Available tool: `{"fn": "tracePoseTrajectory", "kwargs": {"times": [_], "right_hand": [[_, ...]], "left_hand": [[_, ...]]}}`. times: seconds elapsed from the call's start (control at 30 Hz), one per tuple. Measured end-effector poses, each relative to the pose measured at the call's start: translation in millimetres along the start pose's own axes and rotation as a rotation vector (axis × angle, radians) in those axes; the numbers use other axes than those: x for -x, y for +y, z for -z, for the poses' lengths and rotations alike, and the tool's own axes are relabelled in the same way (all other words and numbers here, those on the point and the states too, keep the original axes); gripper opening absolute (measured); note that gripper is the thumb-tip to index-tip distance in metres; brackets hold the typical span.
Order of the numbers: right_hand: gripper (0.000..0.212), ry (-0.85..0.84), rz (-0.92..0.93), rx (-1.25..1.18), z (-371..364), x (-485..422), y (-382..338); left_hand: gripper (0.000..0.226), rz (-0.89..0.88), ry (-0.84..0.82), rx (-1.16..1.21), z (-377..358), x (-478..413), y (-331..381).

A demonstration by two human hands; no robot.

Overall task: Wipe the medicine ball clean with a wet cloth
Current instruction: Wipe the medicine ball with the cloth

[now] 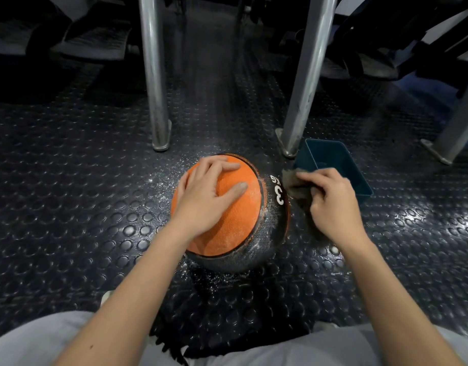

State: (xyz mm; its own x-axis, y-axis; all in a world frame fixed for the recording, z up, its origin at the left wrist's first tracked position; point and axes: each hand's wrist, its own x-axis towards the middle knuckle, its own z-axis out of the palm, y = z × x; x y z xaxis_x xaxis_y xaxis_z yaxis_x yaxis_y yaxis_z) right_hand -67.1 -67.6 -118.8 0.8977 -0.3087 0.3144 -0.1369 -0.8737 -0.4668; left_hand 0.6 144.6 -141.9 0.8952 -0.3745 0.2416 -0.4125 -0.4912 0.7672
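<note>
An orange and black medicine ball marked "3 KG" sits on the studded floor, dusted with white powder. My left hand rests flat on its orange top, fingers spread. My right hand grips a dark grey-brown cloth just to the right of the ball, beside its black band. Part of the cloth hangs down under my hand toward the floor.
A blue rectangular tub stands right behind my right hand. Two metal legs rise behind the ball, a third at the far right. White powder is scattered on the black rubber floor. My knees fill the bottom.
</note>
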Motion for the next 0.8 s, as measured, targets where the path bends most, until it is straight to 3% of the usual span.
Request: {"fn": "tracePoseTrajectory", "kwargs": {"times": [0.07, 0.17, 0.23, 0.37, 0.43, 0.5, 0.6, 0.7, 0.8], "right_hand": [[0.040, 0.056, 0.179, -0.189, 3.8, 2.7, -20.3], [0.038, -0.083, 0.396, -0.229, -2.3, 10.0, -34.4], [0.040, -0.112, 0.291, -0.171, -8.5, 8.5, -21.2], [0.041, -0.135, -0.095, 0.064, -4.1, 3.5, 3.0], [0.038, -0.054, -0.061, -0.021, -0.6, 4.3, -6.1], [0.036, -0.001, 0.135, -0.172, 2.6, 7.2, -25.0], [0.038, -0.076, 0.360, -0.200, -0.7, 11.6, -31.3], [0.042, -0.123, 0.172, -0.147, -4.3, 6.5, -11.1], [0.041, -0.084, 0.006, -0.115, 0.5, 3.6, -3.0]], "left_hand": [[0.032, 0.010, 0.010, -0.008, -0.3, -0.5, 0.0], [0.032, 0.007, 0.033, -0.017, -1.5, 0.3, -0.2], [0.038, 0.000, 0.025, -0.023, -1.8, 1.1, -0.3], [0.048, -0.018, 0.024, -0.167, -3.7, 4.5, -2.4], [0.055, -0.066, 0.078, -0.231, -5.9, 5.9, -0.1], [0.051, -0.129, 0.114, -0.232, -9.3, 6.3, 4.4], [0.037, -0.142, 0.096, -0.163, -9.8, 6.1, 10.2], [0.036, -0.097, -0.007, -0.174, -7.8, 7.1, 12.4], [0.060, -0.102, -0.134, -0.229, -7.9, 7.8, 13.7]]}}
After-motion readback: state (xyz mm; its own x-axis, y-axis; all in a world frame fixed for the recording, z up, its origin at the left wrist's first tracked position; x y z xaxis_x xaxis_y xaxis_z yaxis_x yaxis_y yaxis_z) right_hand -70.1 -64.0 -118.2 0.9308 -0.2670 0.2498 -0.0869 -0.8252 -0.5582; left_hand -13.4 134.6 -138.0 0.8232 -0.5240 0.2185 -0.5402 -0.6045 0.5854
